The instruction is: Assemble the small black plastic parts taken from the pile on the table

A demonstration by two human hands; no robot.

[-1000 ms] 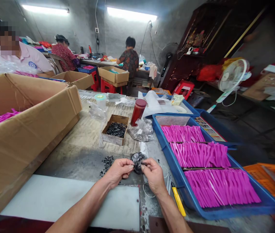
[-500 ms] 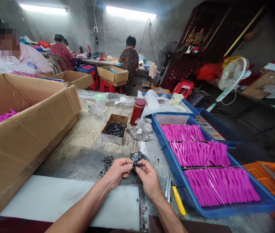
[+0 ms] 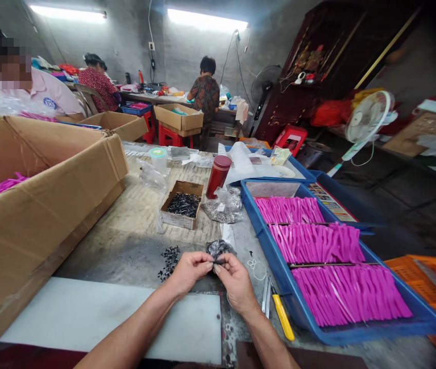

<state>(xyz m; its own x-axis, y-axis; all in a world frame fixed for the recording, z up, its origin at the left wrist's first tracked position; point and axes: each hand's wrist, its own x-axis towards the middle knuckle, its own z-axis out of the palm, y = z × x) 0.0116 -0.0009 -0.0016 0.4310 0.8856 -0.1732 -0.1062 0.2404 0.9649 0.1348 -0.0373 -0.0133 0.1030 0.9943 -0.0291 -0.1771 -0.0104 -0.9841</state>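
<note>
My left hand (image 3: 189, 270) and my right hand (image 3: 233, 281) meet fingertip to fingertip low in the middle of the table, both pinched on a small clear plastic bag of black parts (image 3: 220, 249). A loose heap of the same small black parts (image 3: 169, 257) lies just left of my left hand. Beyond it stands a small open cardboard box of black parts (image 3: 182, 205). A white board (image 3: 106, 320) lies under my forearms.
A blue tray (image 3: 279, 271) with three rows of pink plastic pieces stands at the right; a yellow-handled tool (image 3: 283, 318) lies beside it. A large cardboard box (image 3: 41, 205) fills the left. A red bottle (image 3: 219, 177) stands further back. Other people sit at benches behind.
My right hand has shifted slightly left and toward me, and the bag has come closer between my fingertips. My left hand has barely moved.
</note>
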